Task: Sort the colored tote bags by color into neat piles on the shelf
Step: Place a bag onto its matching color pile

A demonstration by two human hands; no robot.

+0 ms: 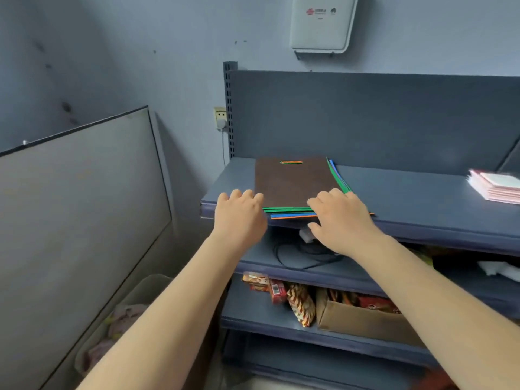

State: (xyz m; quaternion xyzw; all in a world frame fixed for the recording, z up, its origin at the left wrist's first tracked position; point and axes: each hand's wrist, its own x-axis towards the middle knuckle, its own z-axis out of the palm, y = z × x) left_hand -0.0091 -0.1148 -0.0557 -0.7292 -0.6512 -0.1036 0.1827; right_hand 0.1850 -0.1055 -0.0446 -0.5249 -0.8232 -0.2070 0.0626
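Blue-grey metal shelf against blue-grey wall, mixed bag stack on top.

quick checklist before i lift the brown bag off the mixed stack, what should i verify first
1. Brown tote bag lies on top of the stack, nothing on it: ok.
2. Left hand is at the stack's near left corner, fingers relaxed, no grip yet: not ok.
3. Right hand rests on the near right corner, over the green, blue and orange edges: ok for steadying, though whether it presses is unclear.
4. Bare space on the top shelf for new piles, between the stack and the pink pile: ok.
5. How many bags of each color lie underneath: cannot tell.
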